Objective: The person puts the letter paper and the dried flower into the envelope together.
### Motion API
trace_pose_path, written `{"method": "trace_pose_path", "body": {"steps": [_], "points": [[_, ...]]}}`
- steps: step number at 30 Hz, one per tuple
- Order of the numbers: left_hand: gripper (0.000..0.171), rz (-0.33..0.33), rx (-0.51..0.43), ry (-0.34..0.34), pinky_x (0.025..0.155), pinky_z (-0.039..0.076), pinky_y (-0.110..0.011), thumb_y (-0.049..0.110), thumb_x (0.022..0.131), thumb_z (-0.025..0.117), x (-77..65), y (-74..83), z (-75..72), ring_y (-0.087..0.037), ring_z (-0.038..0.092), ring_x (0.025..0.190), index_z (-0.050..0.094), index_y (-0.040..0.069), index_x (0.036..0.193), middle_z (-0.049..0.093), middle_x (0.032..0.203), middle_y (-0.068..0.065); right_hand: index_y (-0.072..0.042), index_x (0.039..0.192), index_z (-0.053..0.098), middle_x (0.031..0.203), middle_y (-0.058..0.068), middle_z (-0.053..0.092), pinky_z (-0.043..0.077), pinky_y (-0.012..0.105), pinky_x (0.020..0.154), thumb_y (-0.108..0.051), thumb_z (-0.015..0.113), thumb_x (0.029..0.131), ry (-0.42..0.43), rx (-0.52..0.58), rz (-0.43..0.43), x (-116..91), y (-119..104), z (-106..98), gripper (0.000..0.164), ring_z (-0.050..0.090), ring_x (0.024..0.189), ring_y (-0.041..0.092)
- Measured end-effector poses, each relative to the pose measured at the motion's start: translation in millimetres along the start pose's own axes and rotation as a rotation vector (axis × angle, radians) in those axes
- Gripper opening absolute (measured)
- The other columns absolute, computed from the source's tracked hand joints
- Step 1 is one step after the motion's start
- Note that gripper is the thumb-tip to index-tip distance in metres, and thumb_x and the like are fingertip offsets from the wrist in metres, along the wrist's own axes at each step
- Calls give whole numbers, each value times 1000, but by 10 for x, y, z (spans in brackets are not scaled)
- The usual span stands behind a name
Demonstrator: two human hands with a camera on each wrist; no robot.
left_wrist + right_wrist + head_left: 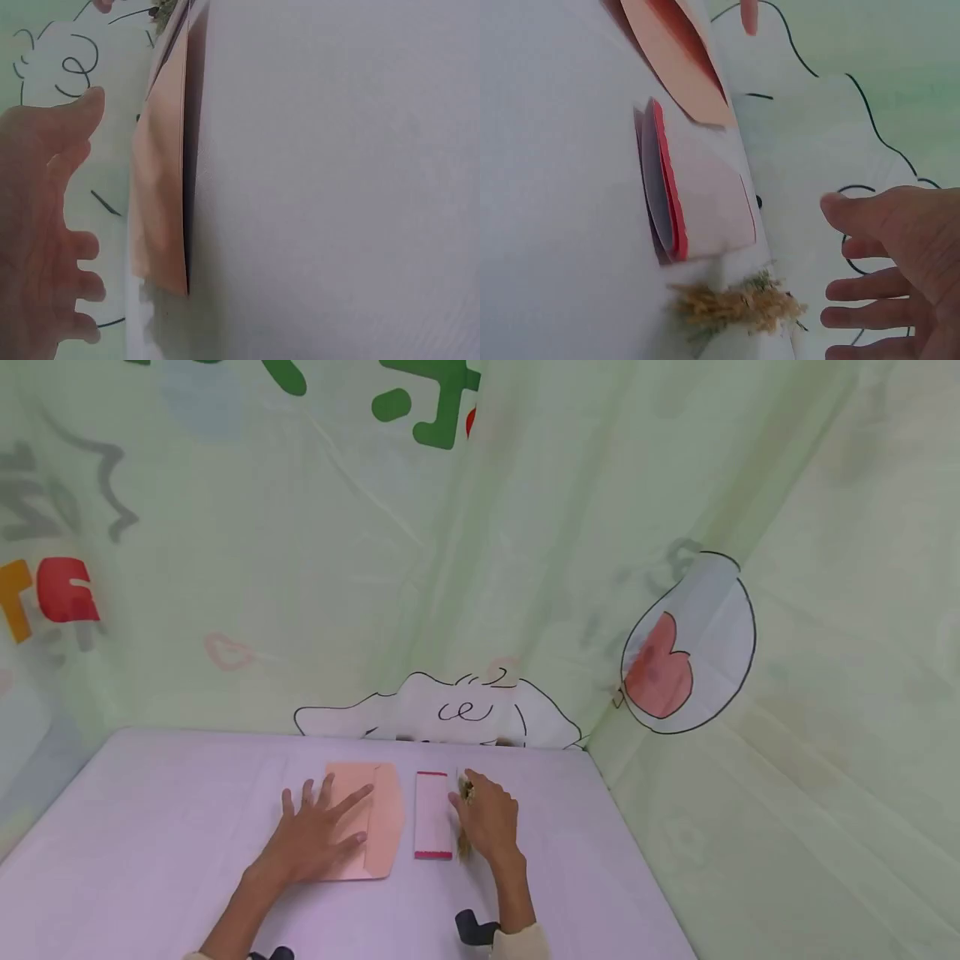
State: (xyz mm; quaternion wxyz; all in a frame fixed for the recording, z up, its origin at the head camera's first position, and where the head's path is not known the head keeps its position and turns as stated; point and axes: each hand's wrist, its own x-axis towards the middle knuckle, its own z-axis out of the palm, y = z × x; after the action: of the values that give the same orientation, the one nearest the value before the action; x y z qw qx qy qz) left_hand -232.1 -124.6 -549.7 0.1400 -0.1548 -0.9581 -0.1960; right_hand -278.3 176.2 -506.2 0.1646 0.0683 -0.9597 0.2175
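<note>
A peach envelope [382,827] with its flap open lies on the lavender table [150,827]. My left hand [318,835] rests flat on it with fingers spread; in the left wrist view the hand [45,225] hovers beside the envelope [161,187]. Right of it lies a pale pink card [433,817] with red edges. My right hand [486,818] sits just right of the card, over a dried grass sprig [466,792]. In the right wrist view the fingers [870,285] are loosely straight beside the sprig [735,304] and card [697,210], holding nothing.
A pale green printed curtain [480,568] closes the back and right side of the table. The table's right edge [637,852] runs close to my right hand. Bare cloth extends to the left and front.
</note>
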Motion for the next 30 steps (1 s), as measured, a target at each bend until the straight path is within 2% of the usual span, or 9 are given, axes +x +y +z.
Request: {"method": "trace_pose_path", "body": {"steps": [3, 6, 7, 10, 13, 16, 19, 25, 30], "points": [[67, -7, -34, -27, 113, 26, -93, 55, 100, 69, 4, 35, 30, -70, 47, 143, 52, 35, 162, 49, 161, -37, -5, 114, 81, 98, 14, 82, 58, 50, 73, -30, 81, 98, 48, -30, 7, 35, -77, 64, 30, 78, 91, 34], [67, -12, -61, -54, 113, 26, -93, 55, 100, 69, 2, 65, 54, -70, 46, 143, 53, 33, 162, 47, 162, -38, -3, 104, 82, 86, 14, 80, 57, 48, 68, -26, 82, 97, 97, -47, 42, 51, -147, 164, 25, 77, 81, 33], [67, -13, -64, -61, 113, 26, -93, 55, 100, 68, 2, 70, 60, -70, 46, 143, 53, 33, 162, 47, 162, -38, -2, 102, 82, 85, 15, 80, 57, 49, 68, -24, 83, 96, 107, -35, 61, 47, -172, 195, 23, 76, 80, 34], [67, -23, -70, -92, 113, 27, -92, 57, 101, 67, -3, 79, 76, -69, 45, 144, 54, 31, 161, 45, 163, -39, 3, 107, 83, 96, 19, 83, 61, 51, 71, -18, 87, 92, 152, 0, 109, 21, -227, 304, 26, 79, 86, 39], [68, -29, -70, -117, 114, 29, -91, 60, 101, 65, -13, 68, 85, -70, 45, 144, 55, 30, 161, 44, 163, -40, 6, 95, 79, 81, 20, 78, 56, 47, 62, -13, 89, 89, 166, 23, 142, 9, -282, 382, 23, 75, 74, 38], [68, -29, -86, -123, 117, 32, -85, 61, 100, 65, -15, 47, 91, -71, 44, 144, 57, 28, 159, 44, 163, -41, 6, 90, 76, 74, 20, 73, 54, 45, 57, -13, 89, 88, 175, -39, 153, 29, -335, 424, 23, 73, 68, 38], [68, -44, -118, -135, 120, 34, -81, 60, 100, 66, -9, 29, 100, -73, 40, 147, 58, 27, 158, 41, 163, -43, 6, 93, 76, 76, 20, 74, 56, 46, 60, -14, 90, 88, 170, -67, 167, 53, -386, 436, 25, 74, 72, 40], [72, -92, -150, -182, 120, 36, -80, 63, 98, 68, -2, 13, 141, -73, 30, 153, 55, 28, 160, 35, 168, -42, 9, 89, 75, 76, 20, 73, 57, 49, 60, -8, 88, 87, 141, 13, 189, 51, -407, 517, 21, 74, 72, 39], [75, -99, -157, -180, 122, 34, -80, 64, 96, 70, -5, 24, 154, -74, 28, 153, 56, 25, 159, 35, 167, -44, 12, 97, 76, 83, 23, 75, 60, 51, 67, -6, 88, 87, 96, 28, 238, 44, -429, 603, 24, 74, 78, 39]]}}
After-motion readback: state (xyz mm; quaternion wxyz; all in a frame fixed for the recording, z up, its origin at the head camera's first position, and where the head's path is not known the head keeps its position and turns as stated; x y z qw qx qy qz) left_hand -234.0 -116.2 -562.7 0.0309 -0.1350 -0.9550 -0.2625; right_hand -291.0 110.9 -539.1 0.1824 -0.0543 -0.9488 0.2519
